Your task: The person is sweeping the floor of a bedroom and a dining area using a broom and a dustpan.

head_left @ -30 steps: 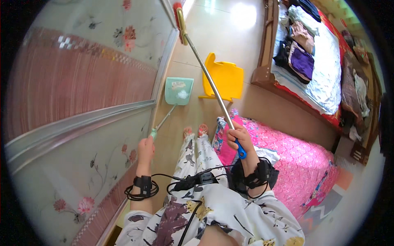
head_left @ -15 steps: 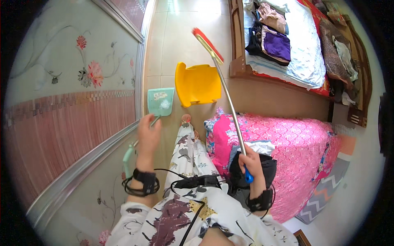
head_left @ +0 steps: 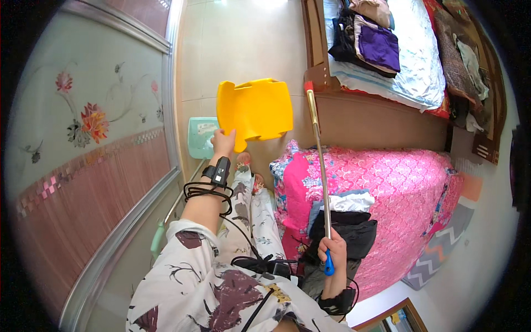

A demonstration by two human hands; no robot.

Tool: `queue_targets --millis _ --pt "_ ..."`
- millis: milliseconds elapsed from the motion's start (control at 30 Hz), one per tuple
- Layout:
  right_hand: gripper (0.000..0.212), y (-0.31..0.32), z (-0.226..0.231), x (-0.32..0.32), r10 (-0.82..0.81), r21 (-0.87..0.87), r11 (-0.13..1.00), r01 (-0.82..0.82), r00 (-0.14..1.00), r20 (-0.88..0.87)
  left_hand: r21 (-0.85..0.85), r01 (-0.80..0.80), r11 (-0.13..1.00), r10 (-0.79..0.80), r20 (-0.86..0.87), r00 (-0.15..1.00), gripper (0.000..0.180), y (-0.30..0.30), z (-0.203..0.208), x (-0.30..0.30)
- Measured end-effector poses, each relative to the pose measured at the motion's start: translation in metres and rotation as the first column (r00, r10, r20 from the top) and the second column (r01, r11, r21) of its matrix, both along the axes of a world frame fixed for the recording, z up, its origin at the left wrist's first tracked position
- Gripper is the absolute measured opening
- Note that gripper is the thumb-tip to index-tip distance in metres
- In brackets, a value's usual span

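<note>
My right hand (head_left: 332, 247) is closed round the silver pole of a broom (head_left: 322, 166), just above its blue end. The broom's narrow head (head_left: 311, 95), with red bristles, is raised beside the wooden bed's corner. My left hand (head_left: 224, 143) reaches forward, its fingers closed at the near left edge of a small yellow plastic chair (head_left: 260, 110); the fingertips are partly hidden. Just left of that hand, a pale green dustpan (head_left: 197, 145) lies on the floor, partly covered by the hand and chair. Its long handle, with a green grip (head_left: 158, 239), leans along the left wall panels.
Sliding panels with flower prints (head_left: 105, 160) line the left side. A bed with a pink patterned cover (head_left: 398, 193) bears dark and white clothes (head_left: 348, 227). Farther off, a wooden bed frame (head_left: 319, 77) holds a blue-white sheet and folded clothes (head_left: 379, 47).
My left hand has moved forward from beside the dustpan's handle to the yellow chair, which now sits turned slightly and nearer the dustpan. The broom's head has swung right, towards the bed frame.
</note>
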State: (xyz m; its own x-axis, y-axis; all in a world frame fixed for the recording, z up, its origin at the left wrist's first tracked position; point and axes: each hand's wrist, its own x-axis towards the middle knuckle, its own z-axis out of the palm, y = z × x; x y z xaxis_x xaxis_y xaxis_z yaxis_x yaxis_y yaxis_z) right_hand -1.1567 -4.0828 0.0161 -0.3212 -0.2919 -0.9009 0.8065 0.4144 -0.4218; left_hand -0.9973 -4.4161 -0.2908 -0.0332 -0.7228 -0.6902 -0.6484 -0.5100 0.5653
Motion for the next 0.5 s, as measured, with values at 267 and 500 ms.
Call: queue_targets --millis 267,500 --pt "0.049 0.011 -0.012 0.010 -0.091 -0.077 0.992 0.100 0.990 0.109 -0.154 -0.172 0.973 0.151 -0.138 0.979 0.038 -0.018 -0.043 0.004" --pt "0.049 0.032 0.006 0.016 -0.052 -0.071 0.996 0.057 0.996 0.071 0.159 -0.203 0.966 0.254 -0.447 0.858 0.018 0.028 0.045 -0.060"
